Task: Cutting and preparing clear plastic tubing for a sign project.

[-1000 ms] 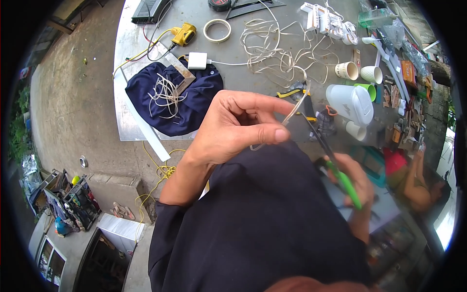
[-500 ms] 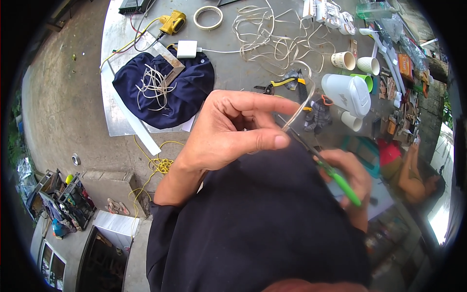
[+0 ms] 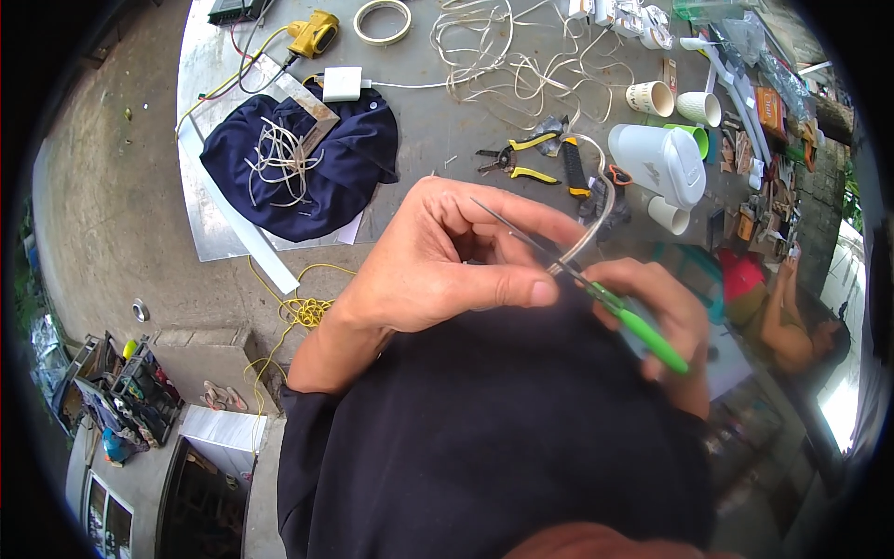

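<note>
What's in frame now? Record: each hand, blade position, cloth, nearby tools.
left hand: left hand holds pale cord by thumb and fingers
right hand: right hand grips green-handled scissors
blade position: across the cord, by the left fingertips; whether biting, unclear
cloth: dark blue cloth on table, bearing loose pale strands
nearby tools: yellow-and-black pliers, beyond the left hand

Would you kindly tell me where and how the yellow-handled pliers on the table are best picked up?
The pliers are probably best gripped by both yellow handles, coming from above on the picture's right: the handles lie spread apart on that side, while the dark head points left. Mind the black-and-yellow handle of another tool just beyond their ends.
</note>
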{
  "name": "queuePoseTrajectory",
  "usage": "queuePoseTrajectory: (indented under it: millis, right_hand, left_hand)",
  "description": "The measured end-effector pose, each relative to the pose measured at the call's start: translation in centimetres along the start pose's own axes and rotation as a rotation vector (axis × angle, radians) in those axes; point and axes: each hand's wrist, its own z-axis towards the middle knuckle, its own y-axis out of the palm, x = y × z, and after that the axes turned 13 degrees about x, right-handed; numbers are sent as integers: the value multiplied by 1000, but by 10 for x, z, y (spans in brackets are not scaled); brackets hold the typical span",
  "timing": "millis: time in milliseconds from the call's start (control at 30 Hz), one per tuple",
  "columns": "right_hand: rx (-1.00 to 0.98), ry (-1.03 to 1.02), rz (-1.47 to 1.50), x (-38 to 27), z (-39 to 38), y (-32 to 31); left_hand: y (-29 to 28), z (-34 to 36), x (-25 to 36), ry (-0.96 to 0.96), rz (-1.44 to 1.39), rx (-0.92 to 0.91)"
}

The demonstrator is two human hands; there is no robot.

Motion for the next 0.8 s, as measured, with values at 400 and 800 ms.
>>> queuePoseTrajectory:
  millis: [400, 800]
  right_hand:
    - [-37, -60, -119, -12, 12, 3]
    - [-50, -71, -196, -13, 19, -2]
  left_hand:
    - [4, 0, 0, -64, -40, 58]
    - [1, 4, 4, -84, -18, 44]
